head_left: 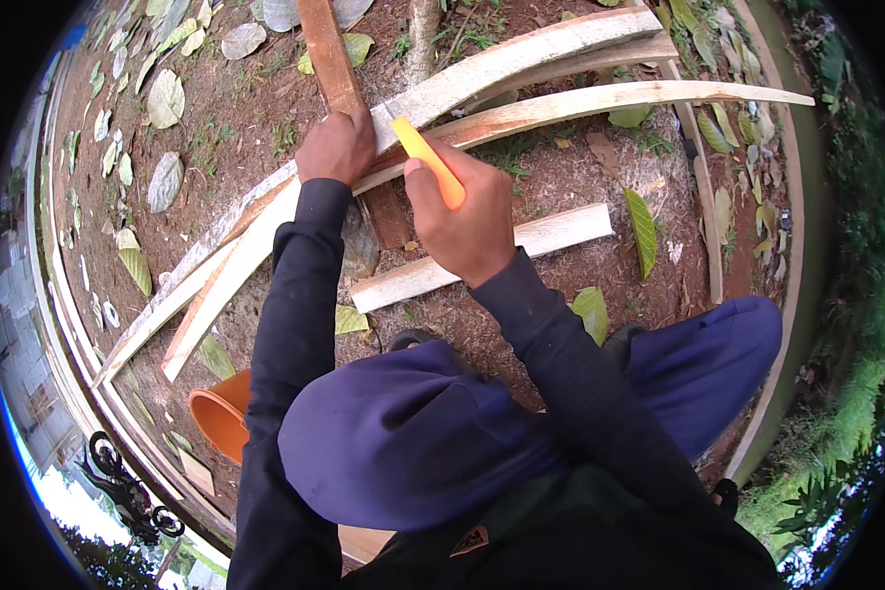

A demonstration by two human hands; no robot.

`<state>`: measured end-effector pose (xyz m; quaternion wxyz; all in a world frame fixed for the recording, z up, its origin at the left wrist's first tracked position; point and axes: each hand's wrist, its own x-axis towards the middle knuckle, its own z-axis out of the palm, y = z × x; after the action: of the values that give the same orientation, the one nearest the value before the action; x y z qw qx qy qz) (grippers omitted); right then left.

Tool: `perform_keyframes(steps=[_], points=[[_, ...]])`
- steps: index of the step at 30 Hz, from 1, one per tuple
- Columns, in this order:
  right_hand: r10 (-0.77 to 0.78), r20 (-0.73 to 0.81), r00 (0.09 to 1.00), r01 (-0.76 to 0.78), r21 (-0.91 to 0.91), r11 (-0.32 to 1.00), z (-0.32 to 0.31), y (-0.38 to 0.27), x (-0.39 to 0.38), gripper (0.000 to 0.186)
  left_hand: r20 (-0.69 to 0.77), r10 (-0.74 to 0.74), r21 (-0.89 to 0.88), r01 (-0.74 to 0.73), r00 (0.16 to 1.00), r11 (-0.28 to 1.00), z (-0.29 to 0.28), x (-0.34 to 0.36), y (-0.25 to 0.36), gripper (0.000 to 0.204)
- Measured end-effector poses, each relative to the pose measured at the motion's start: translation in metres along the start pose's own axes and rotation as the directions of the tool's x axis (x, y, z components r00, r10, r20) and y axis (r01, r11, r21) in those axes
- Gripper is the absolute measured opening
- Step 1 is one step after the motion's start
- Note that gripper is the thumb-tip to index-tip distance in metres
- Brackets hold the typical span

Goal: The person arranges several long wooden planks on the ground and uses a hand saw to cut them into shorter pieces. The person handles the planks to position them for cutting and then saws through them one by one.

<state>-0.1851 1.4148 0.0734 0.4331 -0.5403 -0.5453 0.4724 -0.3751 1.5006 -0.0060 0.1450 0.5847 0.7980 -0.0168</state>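
My left hand is closed on a brown board where it meets the long pale planks. My right hand grips the yellow-orange handle of a tool whose thin metal blade lies against the upper pale plank, just right of my left hand. Most of the blade is hidden or too thin to make out. A second pale plank runs just below the first, under my hands, and both slant across to the lower left. A short pale board lies below my right hand.
An orange container stands left of my legs. Leafy dirt ground surrounds the planks, with a thick stick at the top and a narrow board at the right. A motorbike is at the lower-left rim, greenery at the right.
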Motion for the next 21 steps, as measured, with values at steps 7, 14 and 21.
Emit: perform_keyframes(steps=[7,14,21], points=[[0.024,0.194,0.981,0.001,-0.132,0.991,-0.102,-0.005,-0.164,0.054,0.014,-0.031,0.020,0.030,0.999,0.999,0.002,0.005,-0.024,0.052],[0.005,0.075,0.997,-0.003,-0.022,1.000,-0.008,0.001,0.001,0.039,-0.059,0.102,0.037,-0.100,0.993,0.994,-0.003,0.002,-0.002,0.058],[0.066,0.182,0.981,-0.045,-0.114,0.992,-0.107,-0.017,-0.169,0.050,0.055,-0.122,-0.019,0.123,0.991,0.992,-0.022,-0.006,-0.004,0.061]])
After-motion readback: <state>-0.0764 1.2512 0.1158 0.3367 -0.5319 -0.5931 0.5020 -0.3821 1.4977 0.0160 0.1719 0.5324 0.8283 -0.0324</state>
